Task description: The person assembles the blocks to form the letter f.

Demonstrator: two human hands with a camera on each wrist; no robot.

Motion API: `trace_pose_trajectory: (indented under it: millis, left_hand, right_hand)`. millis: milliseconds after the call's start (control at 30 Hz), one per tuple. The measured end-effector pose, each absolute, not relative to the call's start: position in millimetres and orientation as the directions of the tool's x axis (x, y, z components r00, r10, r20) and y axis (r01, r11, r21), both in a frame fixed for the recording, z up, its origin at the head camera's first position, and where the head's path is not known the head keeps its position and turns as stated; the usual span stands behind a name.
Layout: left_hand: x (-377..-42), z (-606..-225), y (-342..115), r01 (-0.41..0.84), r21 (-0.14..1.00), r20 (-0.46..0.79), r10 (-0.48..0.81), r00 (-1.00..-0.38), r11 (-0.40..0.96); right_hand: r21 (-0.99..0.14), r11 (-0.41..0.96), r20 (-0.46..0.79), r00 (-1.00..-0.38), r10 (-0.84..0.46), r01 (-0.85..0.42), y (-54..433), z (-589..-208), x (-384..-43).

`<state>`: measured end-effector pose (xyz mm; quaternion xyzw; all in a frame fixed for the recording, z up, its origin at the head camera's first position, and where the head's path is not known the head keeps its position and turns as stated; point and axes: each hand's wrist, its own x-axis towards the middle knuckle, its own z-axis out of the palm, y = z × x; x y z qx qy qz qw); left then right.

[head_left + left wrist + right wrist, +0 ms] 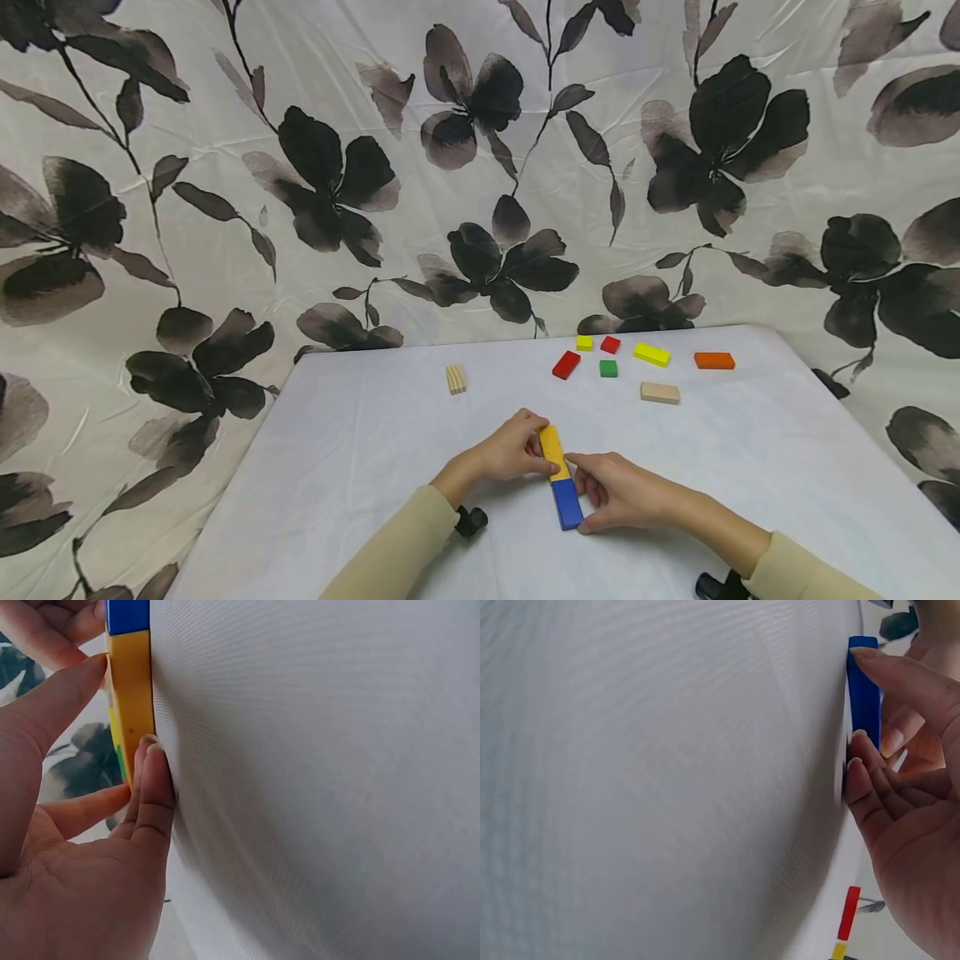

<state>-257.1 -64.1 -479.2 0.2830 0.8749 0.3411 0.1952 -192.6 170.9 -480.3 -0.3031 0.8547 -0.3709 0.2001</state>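
On the white table a yellow-orange block point(553, 451) and a blue block point(567, 503) lie end to end in a line, the blue one nearer the person. My left hand point(513, 447) holds the yellow-orange block from the left, thumb on its side near the joint and fingers around the far end. From the right, my right hand point(626, 490) grips the blue block, its thumb at the near end. Its index finger reaches the right side by the joint. In the left wrist view, curled fingertips point(155, 769) touch the yellow-orange block's side, low near the cloth.
Farther back lie red blocks point(566, 365), a green block point(608, 368), yellow blocks point(652, 355), an orange block point(714, 361) and a plain wooden block point(660, 393). Several thin wooden pieces point(456, 379) sit together at the back left. Behind the table hangs a floral cloth point(480, 183).
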Motion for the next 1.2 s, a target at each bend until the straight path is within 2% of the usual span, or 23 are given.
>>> trace_pose_trajectory:
  millis: [500, 1200]
  left_hand:
    - [-256.5, -473.9, -63.3, 0.363, 0.739, -0.135, 0.652, -0.746, 0.567]
    - [-258.5, -479.8, -62.5, 0.333, 0.755, -0.150, 0.643, -0.751, 0.565]
  right_hand:
    - [-0.757, 0.548, -0.121, -0.747, -0.653, -0.356, 165.6, -479.1, -193.5]
    - [-0.767, 0.538, -0.117, -0.748, -0.653, -0.350, 164.6, -481.1, -193.4]
